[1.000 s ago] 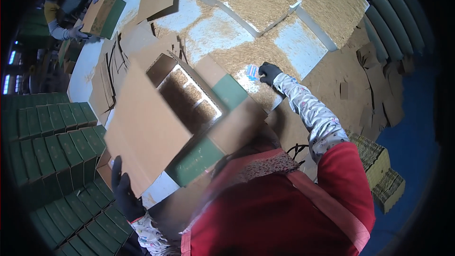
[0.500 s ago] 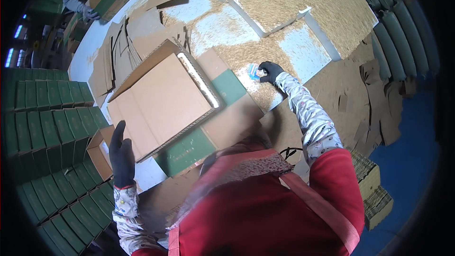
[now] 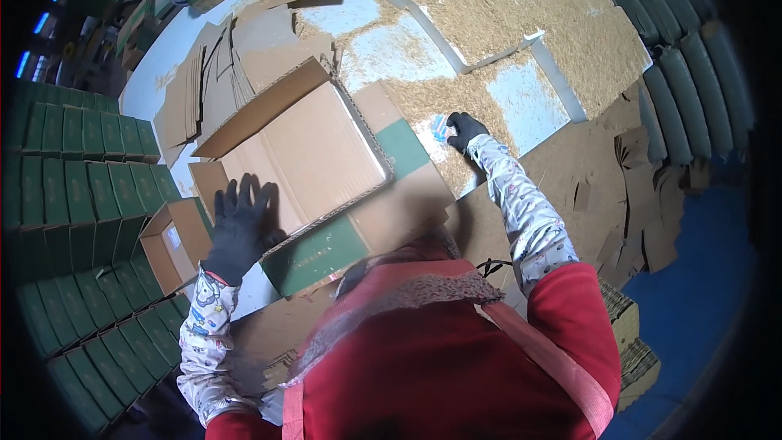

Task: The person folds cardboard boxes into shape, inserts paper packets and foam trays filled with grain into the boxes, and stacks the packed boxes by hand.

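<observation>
- So our left hand (image 3: 240,232) is spread wide, nothing gripped, over the near-left end of the open cardboard box (image 3: 265,114)
- That box has a brown cardboard sheet (image 3: 322,159) inside, left of a small blue-and-white packet (image 3: 441,128)
- Our right hand (image 3: 466,130) is half-curled at the packet's edge, can't tell if it's gripping

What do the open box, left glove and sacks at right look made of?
Open box: matte brown corrugated cardboard; fluted edges show.
Left glove: probably dark, dull knit fabric, possibly coated; it follows the fingers closely.
Sacks: possibly woven plastic, dull grey-green; sides bulge, but no weave is visible.
</observation>
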Tool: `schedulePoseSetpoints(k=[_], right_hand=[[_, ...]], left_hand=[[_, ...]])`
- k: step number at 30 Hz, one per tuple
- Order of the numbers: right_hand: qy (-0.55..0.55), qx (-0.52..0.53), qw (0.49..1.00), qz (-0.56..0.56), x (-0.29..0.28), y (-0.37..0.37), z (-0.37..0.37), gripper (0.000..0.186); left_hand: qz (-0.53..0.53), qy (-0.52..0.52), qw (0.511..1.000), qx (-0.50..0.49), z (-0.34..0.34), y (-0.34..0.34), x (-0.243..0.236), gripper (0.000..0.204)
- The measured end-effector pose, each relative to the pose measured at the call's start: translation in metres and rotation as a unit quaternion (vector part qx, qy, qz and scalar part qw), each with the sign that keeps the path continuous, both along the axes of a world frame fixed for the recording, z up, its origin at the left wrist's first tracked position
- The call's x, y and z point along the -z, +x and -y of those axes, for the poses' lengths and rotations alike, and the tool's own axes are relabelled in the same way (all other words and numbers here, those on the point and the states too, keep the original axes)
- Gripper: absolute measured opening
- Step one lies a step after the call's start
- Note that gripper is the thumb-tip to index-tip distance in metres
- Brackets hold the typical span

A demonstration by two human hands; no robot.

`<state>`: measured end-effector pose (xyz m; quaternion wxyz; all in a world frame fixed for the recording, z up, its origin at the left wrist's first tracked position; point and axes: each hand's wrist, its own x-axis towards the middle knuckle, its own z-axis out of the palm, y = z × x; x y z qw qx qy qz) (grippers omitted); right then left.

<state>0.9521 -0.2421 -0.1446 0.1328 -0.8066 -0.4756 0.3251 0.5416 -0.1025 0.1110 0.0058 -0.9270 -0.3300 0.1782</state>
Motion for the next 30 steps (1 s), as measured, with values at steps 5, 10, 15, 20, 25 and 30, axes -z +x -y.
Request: schedulePoseSetpoints(k=[5,10,15,20,25,30], right_hand=[[-0.042,-0.089,0.974,0.205,0.006,-0.033,0.003,0.022],[0.003,0.153,0.985,0.076,-0.055,-0.036,-0.024,0.022],[0.51,0.018,0.86,-0.025,-0.247,-0.114,-0.066,0.018],[0.123,-0.416,0.879,0.196,-0.226,-0.196,-0.105,0.014],[0.347,-0.378,0.858,0.019,-0.267,-0.11,-0.087,0.041],[0.255,-0.379,0.888,-0.06,-0.218,-0.121,-0.099,0.071]], left_hand=[[0.01,-0.08,0.996,0.026,-0.002,-0.009,0.015,0.065],[0.015,-0.163,0.986,-0.011,-0.008,-0.008,0.015,0.062],[0.038,-0.134,0.986,0.086,-0.011,0.001,0.002,0.055],[0.012,-0.145,0.976,0.162,-0.026,-0.004,-0.01,0.04],[0.11,-0.116,0.979,0.13,-0.067,-0.066,-0.044,0.056],[0.216,-0.107,0.94,0.239,-0.075,-0.019,0.016,0.062]])
